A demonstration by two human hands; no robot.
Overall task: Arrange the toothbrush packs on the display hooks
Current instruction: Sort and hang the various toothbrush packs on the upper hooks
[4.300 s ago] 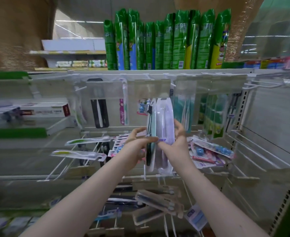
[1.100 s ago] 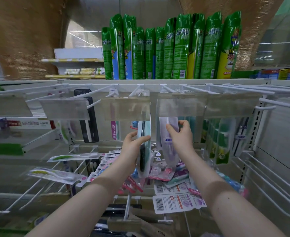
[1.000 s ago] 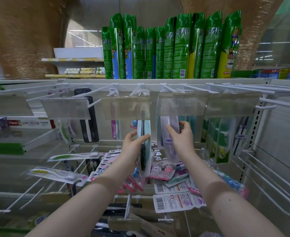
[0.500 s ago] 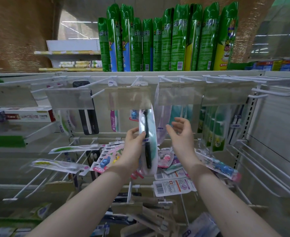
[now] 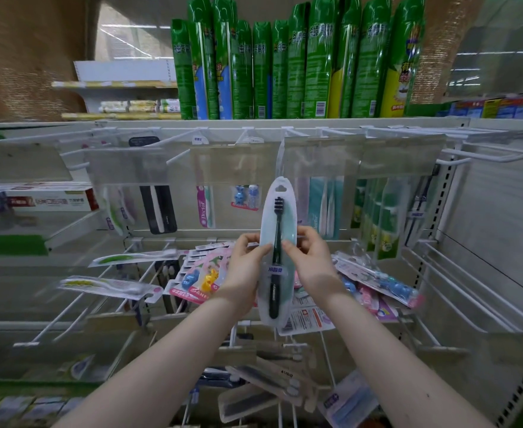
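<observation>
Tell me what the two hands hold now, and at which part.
Both hold one black toothbrush pack, upright: the left hand pinches its left edge, the right hand its right edge, near mid-height.

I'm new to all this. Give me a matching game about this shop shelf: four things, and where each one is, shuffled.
Things: 1 black toothbrush pack; 2 green spray cans; 3 pink Doctor pack; 4 green toothbrush pack.
Places: A on the top shelf; B lying on lower hooks, left; C held between left hand and right hand; D hanging in the upper hook row.
Pairs: 1-C; 2-A; 3-D; 4-B.
</observation>
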